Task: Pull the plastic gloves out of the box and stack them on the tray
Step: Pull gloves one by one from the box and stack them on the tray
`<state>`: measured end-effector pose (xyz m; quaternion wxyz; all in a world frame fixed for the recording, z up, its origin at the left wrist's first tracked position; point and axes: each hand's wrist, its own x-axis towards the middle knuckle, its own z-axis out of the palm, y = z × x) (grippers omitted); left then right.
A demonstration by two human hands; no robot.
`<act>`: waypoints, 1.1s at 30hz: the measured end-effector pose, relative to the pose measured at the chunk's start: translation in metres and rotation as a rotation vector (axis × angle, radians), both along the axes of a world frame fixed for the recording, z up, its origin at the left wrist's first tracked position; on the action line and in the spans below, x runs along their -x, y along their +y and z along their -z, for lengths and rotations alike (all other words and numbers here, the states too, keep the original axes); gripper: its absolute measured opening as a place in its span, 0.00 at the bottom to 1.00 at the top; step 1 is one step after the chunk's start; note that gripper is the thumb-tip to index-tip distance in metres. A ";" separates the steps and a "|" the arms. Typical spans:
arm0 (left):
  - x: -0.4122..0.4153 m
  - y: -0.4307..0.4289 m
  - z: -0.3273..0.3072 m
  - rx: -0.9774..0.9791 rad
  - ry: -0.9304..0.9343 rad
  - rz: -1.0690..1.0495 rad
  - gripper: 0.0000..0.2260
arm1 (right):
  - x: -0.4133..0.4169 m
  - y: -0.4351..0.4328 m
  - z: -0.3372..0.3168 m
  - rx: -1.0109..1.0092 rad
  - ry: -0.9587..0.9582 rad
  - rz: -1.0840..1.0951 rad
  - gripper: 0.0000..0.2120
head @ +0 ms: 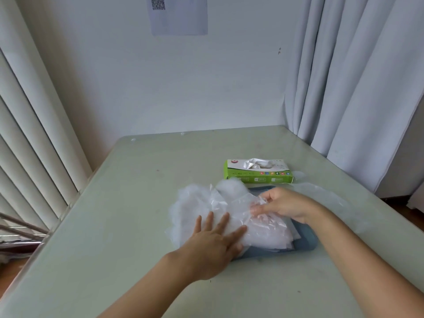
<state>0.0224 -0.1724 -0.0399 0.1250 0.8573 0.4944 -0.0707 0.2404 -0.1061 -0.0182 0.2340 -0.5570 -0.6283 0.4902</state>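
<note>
Stacking step. Left hand [214, 245] lies flat, fingers spread, pressing the glove pile [220, 210] onto the blue tray [305, 243]. Right hand [283, 204] has fingers pinched on a glove at the pile's right side, laying it down. Pile overhangs the tray's left edge. Green box [258, 174] sits just behind on the bench [128, 203], a glove poking from its slot. Next, probably: release, reach for the box, pull that one.

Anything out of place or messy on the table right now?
Yes. The glove pile is puffy and spills over the left edge of the blue tray onto the table. A stray clear glove lies on the table right of the tray, near the green box.
</note>
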 end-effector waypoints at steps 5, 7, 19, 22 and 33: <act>0.001 0.001 0.001 0.058 -0.012 -0.008 0.21 | 0.010 0.030 -0.023 0.120 -0.132 -0.083 0.42; 0.001 0.000 0.002 0.079 -0.014 -0.021 0.21 | 0.017 0.037 -0.026 0.142 -0.126 -0.164 0.26; -0.004 -0.005 0.001 0.108 0.003 -0.107 0.24 | 0.032 0.036 0.000 -0.720 -0.306 0.279 0.16; -0.004 -0.005 0.001 0.120 0.015 -0.105 0.24 | 0.041 0.007 0.006 -0.867 -0.293 0.142 0.13; -0.007 -0.004 0.001 0.112 0.141 -0.163 0.25 | 0.023 -0.023 0.036 -0.380 -0.729 -0.379 0.41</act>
